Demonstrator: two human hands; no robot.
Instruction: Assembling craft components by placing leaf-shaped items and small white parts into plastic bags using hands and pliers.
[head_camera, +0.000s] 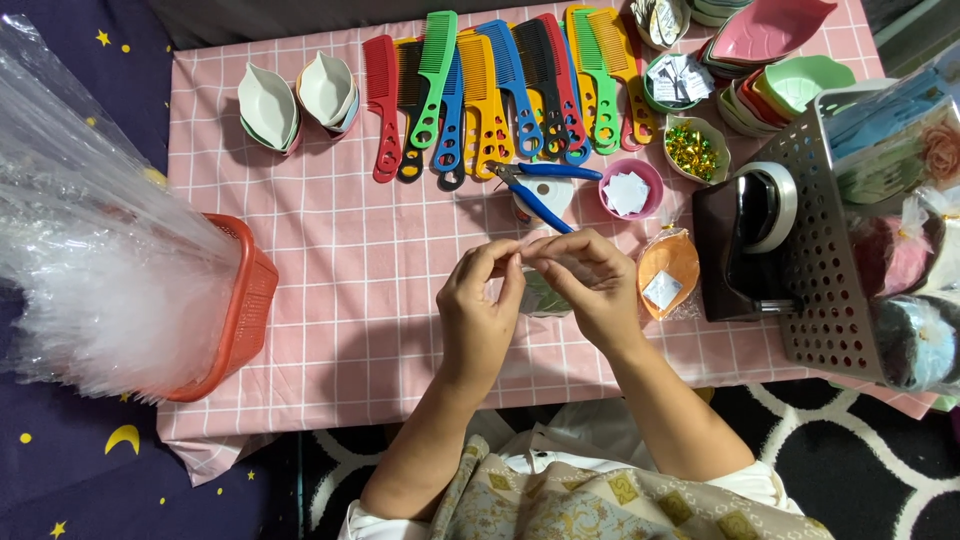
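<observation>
My left hand (482, 305) and my right hand (590, 285) meet over the middle of the pink checked table (350, 260), fingertips pinched together on a small clear wrapped piece (545, 292) that is mostly hidden between them. Just beyond the fingers lie blue-handled pliers (545, 190). To the right of my right hand sits an orange leaf-shaped dish (668, 272) in clear wrap with a small white packet in it.
A row of coloured combs (500, 90) lies at the far side, with leaf dishes (268, 108), small bowls (630, 187), gold bits (695, 152). A black tape dispenser (745, 245) and grey perforated basket (830, 270) stand right; an orange basket (235, 310) of clear bags left.
</observation>
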